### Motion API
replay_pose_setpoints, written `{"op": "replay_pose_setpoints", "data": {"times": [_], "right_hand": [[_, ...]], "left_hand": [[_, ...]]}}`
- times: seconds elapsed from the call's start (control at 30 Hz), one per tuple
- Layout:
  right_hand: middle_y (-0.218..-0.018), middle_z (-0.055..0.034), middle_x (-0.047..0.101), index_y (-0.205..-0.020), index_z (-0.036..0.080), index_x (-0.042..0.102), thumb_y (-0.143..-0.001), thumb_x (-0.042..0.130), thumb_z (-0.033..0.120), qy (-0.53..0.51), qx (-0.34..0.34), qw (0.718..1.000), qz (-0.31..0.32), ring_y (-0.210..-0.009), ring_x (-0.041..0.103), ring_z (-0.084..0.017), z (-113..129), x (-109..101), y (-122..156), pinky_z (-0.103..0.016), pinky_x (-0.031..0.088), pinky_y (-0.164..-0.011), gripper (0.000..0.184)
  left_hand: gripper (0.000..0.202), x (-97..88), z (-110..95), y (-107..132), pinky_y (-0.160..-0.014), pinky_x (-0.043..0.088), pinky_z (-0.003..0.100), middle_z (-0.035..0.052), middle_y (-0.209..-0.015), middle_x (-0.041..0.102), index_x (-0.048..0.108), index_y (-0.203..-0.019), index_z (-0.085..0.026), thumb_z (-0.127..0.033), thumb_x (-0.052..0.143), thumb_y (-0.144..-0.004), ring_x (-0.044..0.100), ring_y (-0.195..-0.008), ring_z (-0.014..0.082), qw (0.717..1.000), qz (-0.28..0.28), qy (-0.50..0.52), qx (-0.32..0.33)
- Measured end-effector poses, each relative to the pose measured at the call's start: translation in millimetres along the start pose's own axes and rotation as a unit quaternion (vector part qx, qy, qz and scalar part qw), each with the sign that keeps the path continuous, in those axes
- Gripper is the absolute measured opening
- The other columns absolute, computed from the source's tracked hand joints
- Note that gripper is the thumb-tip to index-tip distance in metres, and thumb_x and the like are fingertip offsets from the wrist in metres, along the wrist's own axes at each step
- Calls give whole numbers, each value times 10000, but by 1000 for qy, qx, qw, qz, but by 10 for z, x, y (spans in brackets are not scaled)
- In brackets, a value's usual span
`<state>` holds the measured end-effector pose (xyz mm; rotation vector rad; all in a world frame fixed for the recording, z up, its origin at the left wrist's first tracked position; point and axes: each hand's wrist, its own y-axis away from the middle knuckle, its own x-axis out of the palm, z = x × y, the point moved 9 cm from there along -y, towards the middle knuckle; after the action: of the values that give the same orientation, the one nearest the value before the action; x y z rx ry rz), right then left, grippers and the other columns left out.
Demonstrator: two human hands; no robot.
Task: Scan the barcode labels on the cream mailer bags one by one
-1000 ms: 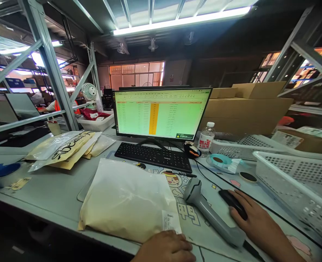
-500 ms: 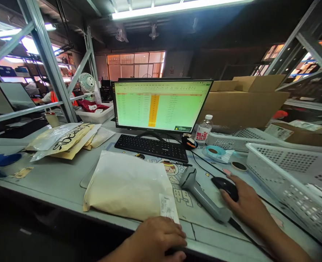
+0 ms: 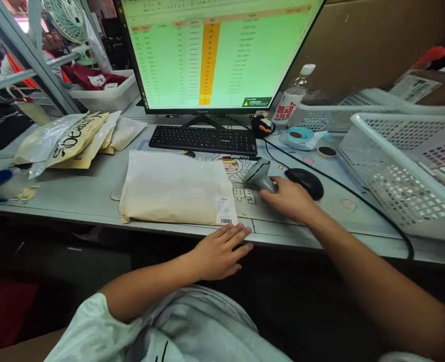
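A cream padded mailer (image 3: 172,187) with a barcode label (image 3: 225,210) lies flat on the grey desk (image 3: 75,193). My left hand (image 3: 218,250) rests at the desk's front edge just below the label, fingers stretched out, holding nothing. My right hand (image 3: 289,199) is wrapped round the handle of a grey barcode scanner (image 3: 259,175) lying on the desk mat. A black mouse (image 3: 305,181) sits just right of that hand, untouched.
A monitor (image 3: 215,50) with a green spreadsheet stands behind a black keyboard (image 3: 203,139). White mesh baskets (image 3: 403,161) fill the right side. More mailers (image 3: 72,141) lie at the left, a water bottle (image 3: 292,103) and tape roll (image 3: 300,137) behind the mouse.
My right hand has left the mouse and closed on the scanner's handle. My left hand slid back to the desk edge and opened. The camera has tilted down and closer.
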<state>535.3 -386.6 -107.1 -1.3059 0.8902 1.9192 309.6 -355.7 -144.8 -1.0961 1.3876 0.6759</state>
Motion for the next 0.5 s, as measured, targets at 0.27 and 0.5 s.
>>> {"op": "replay_pose_setpoints", "data": {"times": [0.27,0.5], "right_hand": [[-858,-87,700,-831,264,709,-686,631,912,-141,-173,950,218,-754,659,-226,-4,-609,766,-374,598,-674,668],[-962,-78,755,-813,273,761,-591,806,729,-105,-129,965,204,-913,731,-303,105,-611,751,-434,658,-831,510]], "left_hand": [[373,-35,-298,259,-1241,403,382,133,-1483,624,711,-1258,-96,-311,467,-1076,554,-1422,244,990,-9,110,92],[244,-559,-159,712,-1105,544,349,85,-1184,790,725,-1167,-125,-241,557,-1032,731,-1167,206,976,-110,189,-2]]}}
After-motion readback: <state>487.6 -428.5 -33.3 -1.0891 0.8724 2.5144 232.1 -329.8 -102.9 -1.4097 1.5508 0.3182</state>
